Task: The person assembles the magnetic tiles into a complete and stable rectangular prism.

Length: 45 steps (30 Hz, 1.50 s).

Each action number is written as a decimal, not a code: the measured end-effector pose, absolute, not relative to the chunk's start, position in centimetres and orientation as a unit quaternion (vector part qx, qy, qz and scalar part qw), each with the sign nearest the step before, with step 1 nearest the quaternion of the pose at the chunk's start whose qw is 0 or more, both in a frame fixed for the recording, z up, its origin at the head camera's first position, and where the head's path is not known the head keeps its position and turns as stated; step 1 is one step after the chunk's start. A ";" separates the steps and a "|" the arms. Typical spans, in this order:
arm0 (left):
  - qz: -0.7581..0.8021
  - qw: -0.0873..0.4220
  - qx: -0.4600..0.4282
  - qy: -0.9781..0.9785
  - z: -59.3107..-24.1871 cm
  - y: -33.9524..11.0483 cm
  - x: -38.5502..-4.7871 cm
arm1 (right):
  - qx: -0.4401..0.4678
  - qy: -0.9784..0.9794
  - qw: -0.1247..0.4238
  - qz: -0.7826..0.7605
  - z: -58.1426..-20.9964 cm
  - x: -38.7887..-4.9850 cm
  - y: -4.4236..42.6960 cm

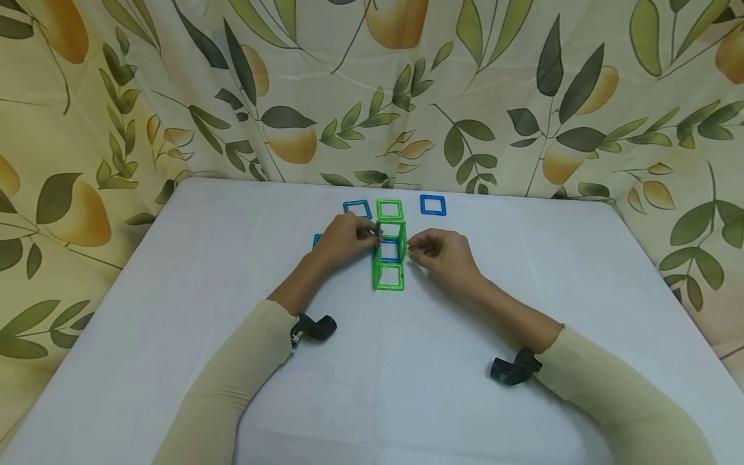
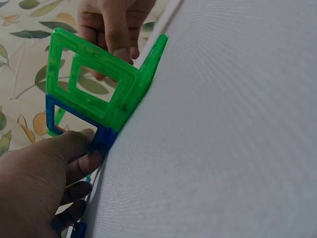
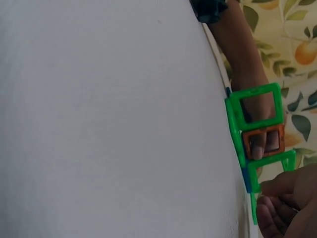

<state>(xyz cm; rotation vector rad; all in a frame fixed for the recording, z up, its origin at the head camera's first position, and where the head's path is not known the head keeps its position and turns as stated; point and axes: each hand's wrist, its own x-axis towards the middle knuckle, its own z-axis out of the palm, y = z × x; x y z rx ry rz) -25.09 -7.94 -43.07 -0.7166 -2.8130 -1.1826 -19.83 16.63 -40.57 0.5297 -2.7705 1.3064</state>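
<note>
My left hand [image 1: 347,240] pinches an upright blue square magnetic tile [image 2: 101,140] by its edge, on the left side of a small structure. In the right wrist view an orange-red square tile [image 3: 246,144] shows at that hand's fingers; whether it lies against the blue one I cannot tell. Green upright tiles [image 2: 94,49] adjoin it. Flat tiles form the base, including a green one [image 1: 401,287] at the near end. My right hand [image 1: 450,259], fingers loosely bent, is at the green upright tile [image 1: 403,242] on the right; any contact is unclear.
Beyond the structure lie a green square tile [image 1: 390,208], a light-blue one [image 1: 367,208] and a blue one [image 1: 433,212]. Another blue tile [image 1: 316,239] is partly hidden by the left hand. A patterned curtain [image 1: 372,97] hangs behind the white table [image 1: 378,387].
</note>
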 end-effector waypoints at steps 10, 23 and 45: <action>-0.380 0.003 -0.232 -0.896 -42.9 -8.0 -25.0 | 0.132 -0.906 0.014 0.402 -40.3 -22.1 18.3; -0.386 -0.003 -0.228 -0.894 -43.0 -7.8 -25.1 | 0.103 -0.921 0.006 0.375 -40.5 -25.0 20.5; -0.391 0.004 -0.239 -0.889 -43.1 -8.1 -25.1 | 0.093 -0.944 -0.037 0.315 -40.1 -29.8 22.6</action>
